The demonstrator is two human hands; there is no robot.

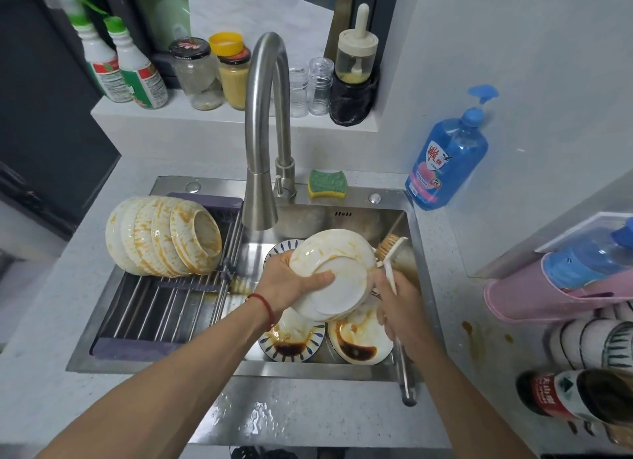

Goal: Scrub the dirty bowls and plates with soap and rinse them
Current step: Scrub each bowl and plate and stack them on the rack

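Observation:
My left hand grips a white plate smeared with yellow sauce, tilted with its underside toward me, above the steel sink. My right hand holds a white dish brush whose bristled head sits behind the plate's right edge. Below lie a blue-patterned plate and a white plate, both with dark sauce. Another blue-patterned plate shows behind the held one. Several stained white bowls lie stacked on their sides on the roll-up rack at the left.
The tall faucet arches over the sink. A green-yellow sponge lies on the sink's back rim. A blue soap pump bottle stands at the right. Jars and spray bottles line the back shelf. Stacked bowls rest at right.

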